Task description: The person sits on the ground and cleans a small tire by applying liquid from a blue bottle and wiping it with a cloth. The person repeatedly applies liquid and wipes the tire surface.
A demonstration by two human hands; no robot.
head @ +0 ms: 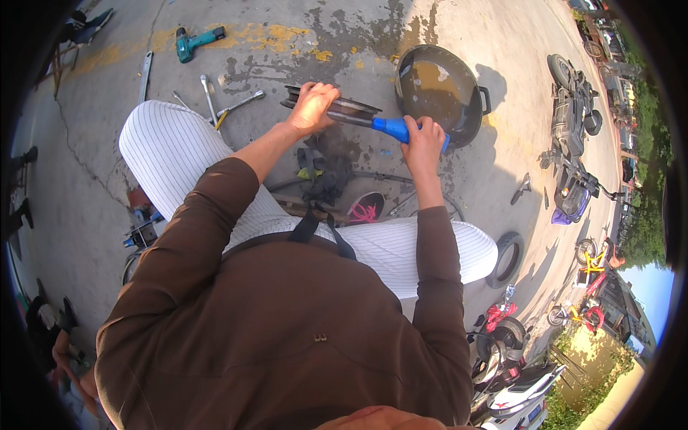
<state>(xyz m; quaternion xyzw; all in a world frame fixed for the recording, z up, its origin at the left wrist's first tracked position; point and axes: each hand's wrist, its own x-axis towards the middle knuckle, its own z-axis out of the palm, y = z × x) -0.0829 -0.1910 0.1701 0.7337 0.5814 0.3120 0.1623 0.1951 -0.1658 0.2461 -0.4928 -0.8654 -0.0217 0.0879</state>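
My left hand (316, 109) grips a dark, grooved rim-like part (357, 107), seen nearly edge-on, fingers over its upper side. In my right hand (423, 141) is a blue handheld object (395, 129) with a tapered end. That end meets the right end of the dark part; whether it is a tool or a bottle I cannot tell. Both are held above the concrete ground, in front of my knees. Dark rags or scraps (325, 180) lie below them. Just right of the hands, a black basin (473, 126) with a side handle holds murky water.
A teal cordless drill (196, 43), a cross wheel wrench (212, 105) and a metal bar (145, 75) lie ahead to the left. Pliers (520, 189) and a tyre (506, 259) lie right. An electric scooter (572, 134) is farther right; motorcycles (505, 371) are at lower right.
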